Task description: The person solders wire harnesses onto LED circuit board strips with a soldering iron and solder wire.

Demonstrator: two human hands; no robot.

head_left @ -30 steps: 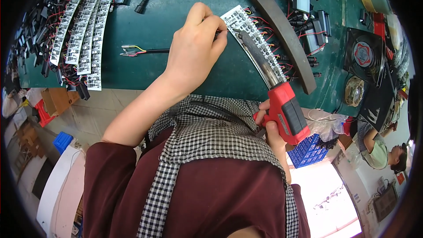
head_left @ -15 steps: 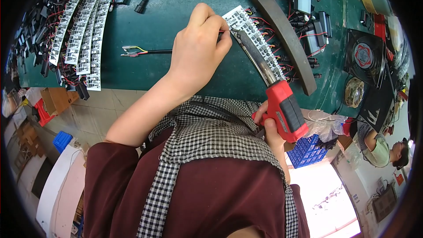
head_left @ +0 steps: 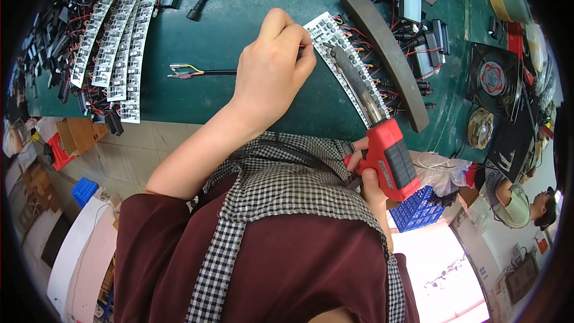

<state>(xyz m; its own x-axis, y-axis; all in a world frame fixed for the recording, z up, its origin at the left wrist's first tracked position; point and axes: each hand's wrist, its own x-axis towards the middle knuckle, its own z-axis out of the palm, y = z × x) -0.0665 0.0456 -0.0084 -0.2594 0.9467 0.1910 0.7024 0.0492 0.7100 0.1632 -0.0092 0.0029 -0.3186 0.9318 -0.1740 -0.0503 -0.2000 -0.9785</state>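
One blue slatted plastic crate (head_left: 418, 212) sits below the green table (head_left: 239, 84) edge, its contents too dark to tell. On the table lies a long white strip of circuit boards (head_left: 335, 54) studded with small components and red-black wires. The left hand (head_left: 272, 69) pinches its near end with clenched fingers; the right hand (head_left: 365, 173) grips a red soldering gun (head_left: 388, 155), its metal barrel lying over the strip.
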